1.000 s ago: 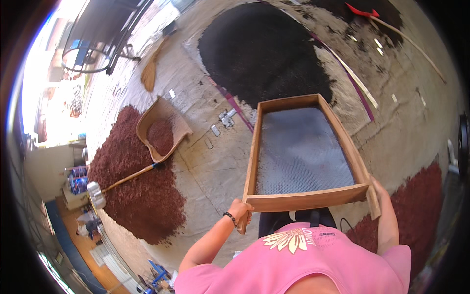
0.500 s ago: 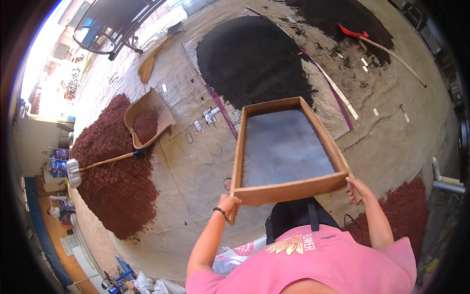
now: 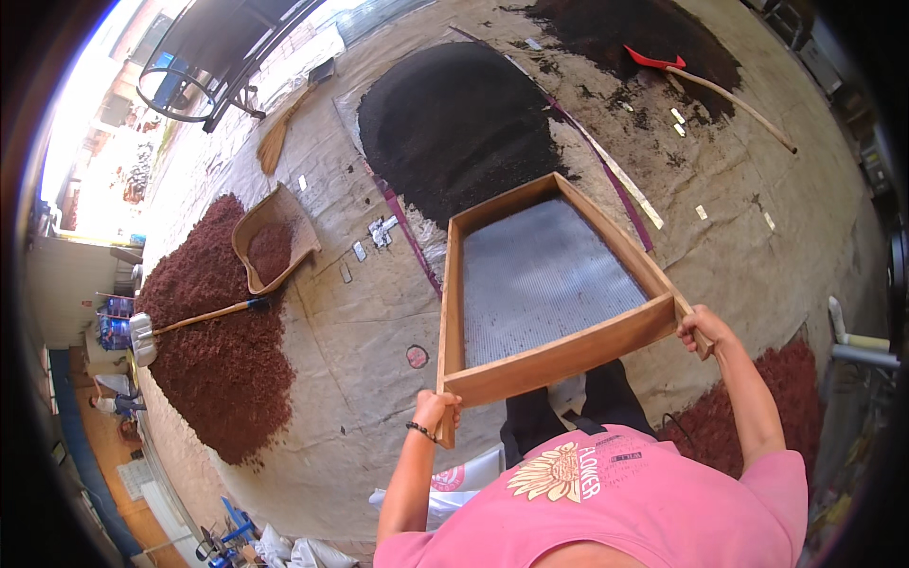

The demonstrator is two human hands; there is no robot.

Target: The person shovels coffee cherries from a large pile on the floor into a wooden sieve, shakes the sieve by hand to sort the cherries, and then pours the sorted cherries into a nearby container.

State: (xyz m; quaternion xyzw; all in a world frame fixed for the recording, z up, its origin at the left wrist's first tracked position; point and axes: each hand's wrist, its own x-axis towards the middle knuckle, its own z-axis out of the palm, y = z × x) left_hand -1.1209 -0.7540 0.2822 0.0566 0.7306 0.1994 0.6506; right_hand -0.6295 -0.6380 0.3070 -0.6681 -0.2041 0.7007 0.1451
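Out in front of the pink T-shirt (image 3: 606, 492): wooden-framed mesh sieve (image 3: 544, 284), held up off the ground sheet (image 3: 360, 417), long sides pointing away from the body, far end overlapping the black heap's near edge in view.
Left hand (image 3: 436, 411): fingers curled closed round the sieve's left handle (image 3: 447, 437); black bead bracelet (image 3: 421, 432) on the wrist.
Right hand (image 3: 705, 327): fingers wrapped round the right handle (image 3: 704, 349), arm bent outward.
Mesh (image 3: 540, 284): grey, shiny, bare over most of it.
Black heap (image 3: 454, 123): beyond the sieve, purple-edged strips along both sides.
Left red-brown heap (image 3: 218, 369): woven scoop basket (image 3: 305, 232) on its far right edge, red-brown material inside; wood-handled shovel (image 3: 204, 317) lying across it.
Right red-brown heap (image 3: 772, 388): near the right forearm, partly hidden by it.
Upper right: red-bladed tool (image 3: 653, 58), long wooden handle, by a dark heap (image 3: 634, 24).
Upper left: straw broom (image 3: 272, 147), lying flat.
Beside the legs: white sack (image 3: 464, 478).
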